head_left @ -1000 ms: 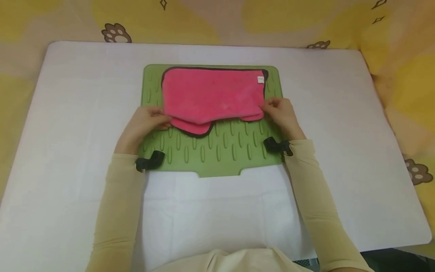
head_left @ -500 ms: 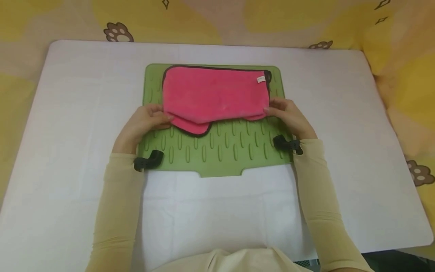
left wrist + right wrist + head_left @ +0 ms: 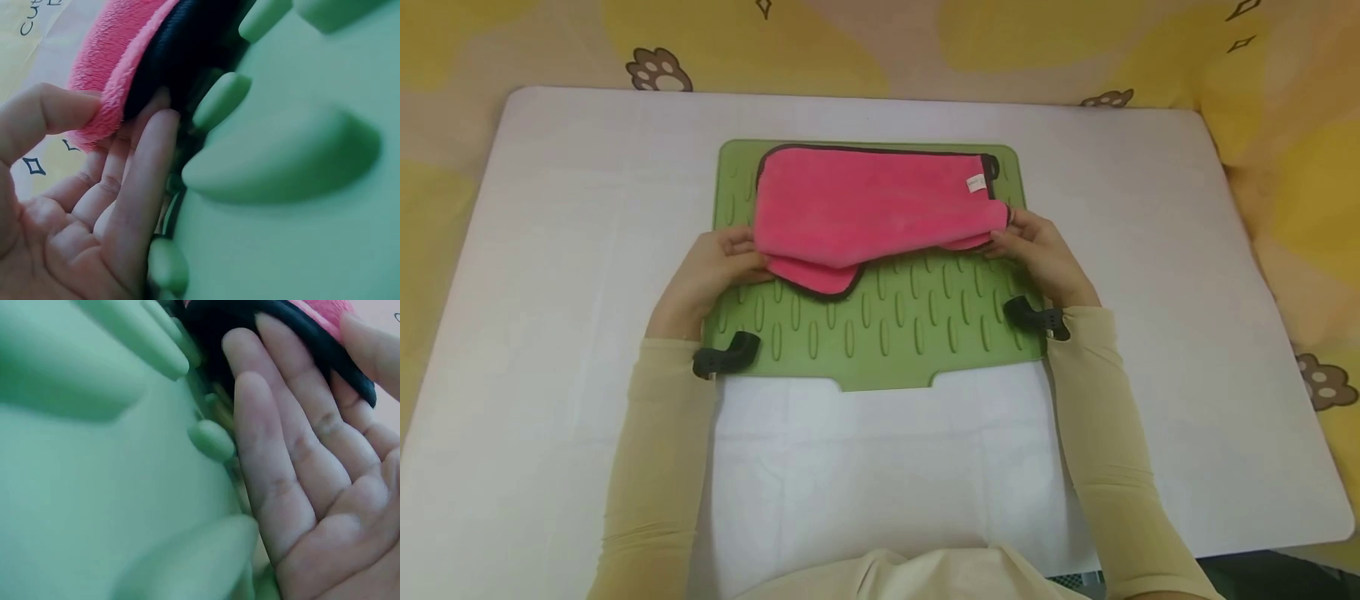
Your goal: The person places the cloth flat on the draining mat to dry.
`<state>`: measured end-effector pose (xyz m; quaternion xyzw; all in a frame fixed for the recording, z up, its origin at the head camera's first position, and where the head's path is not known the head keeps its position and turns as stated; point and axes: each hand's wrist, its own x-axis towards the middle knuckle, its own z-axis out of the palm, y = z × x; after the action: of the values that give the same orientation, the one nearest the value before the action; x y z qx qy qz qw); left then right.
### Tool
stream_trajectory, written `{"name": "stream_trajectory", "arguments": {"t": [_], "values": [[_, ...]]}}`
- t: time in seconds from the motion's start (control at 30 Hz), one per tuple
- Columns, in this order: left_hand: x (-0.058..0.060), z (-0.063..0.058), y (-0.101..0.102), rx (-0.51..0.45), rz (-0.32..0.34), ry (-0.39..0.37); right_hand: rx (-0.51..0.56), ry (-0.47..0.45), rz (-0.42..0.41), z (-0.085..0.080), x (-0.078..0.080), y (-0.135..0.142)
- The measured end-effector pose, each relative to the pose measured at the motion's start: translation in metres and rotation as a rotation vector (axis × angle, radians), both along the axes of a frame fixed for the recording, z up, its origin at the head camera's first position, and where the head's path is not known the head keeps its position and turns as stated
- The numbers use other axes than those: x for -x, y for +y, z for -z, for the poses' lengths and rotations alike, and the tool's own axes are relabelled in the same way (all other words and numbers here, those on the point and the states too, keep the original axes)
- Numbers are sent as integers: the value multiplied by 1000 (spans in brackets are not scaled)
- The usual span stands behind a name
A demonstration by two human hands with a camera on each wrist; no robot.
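Note:
A pink plush towel (image 3: 865,200) with dark edging and a small white tag lies folded on the green ridged mat (image 3: 850,358). At its near left side, my left hand (image 3: 715,271) pinches the edge between thumb and fingers; the left wrist view shows the thumb on the pink pile (image 3: 112,87) and fingertips beneath it. My right hand (image 3: 1041,254) pinches the near right corner, which is drawn out past the towel's side. In the right wrist view, fingers (image 3: 281,412) lie under the dark edging (image 3: 300,325) with the thumb over it. A lower flap hangs out toward the front.
The mat rests on a white-covered table (image 3: 1180,333), with a tab at its front edge. A yellow patterned cloth (image 3: 880,42) stands behind and at the sides. Black wrist cameras (image 3: 730,354) sit over the mat's lower corners.
My right hand first shifted outward to the right, then took the towel's near right corner, pulling it right and slightly up. My left hand stays at the left edge, moved slightly left.

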<state>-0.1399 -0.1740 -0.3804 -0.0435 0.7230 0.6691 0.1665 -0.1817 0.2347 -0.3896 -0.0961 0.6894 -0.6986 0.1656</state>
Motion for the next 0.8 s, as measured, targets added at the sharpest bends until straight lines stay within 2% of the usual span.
{"name": "stream_trajectory", "arguments": {"t": [0.17, 0.37, 0.6, 0.8], "values": [[-1, 0, 0, -62, -27, 8, 81, -21, 47, 1, 0, -3], [-2, 0, -1, -162, -19, 30, 132, -30, 75, 1, 1, -4], [-2, 2, -2, -196, -55, 75, 178, -4, 117, 2, 2, -5], [-1, 1, -4, -253, -69, 72, 248, -29, 191, 3, 1, -8]]}}
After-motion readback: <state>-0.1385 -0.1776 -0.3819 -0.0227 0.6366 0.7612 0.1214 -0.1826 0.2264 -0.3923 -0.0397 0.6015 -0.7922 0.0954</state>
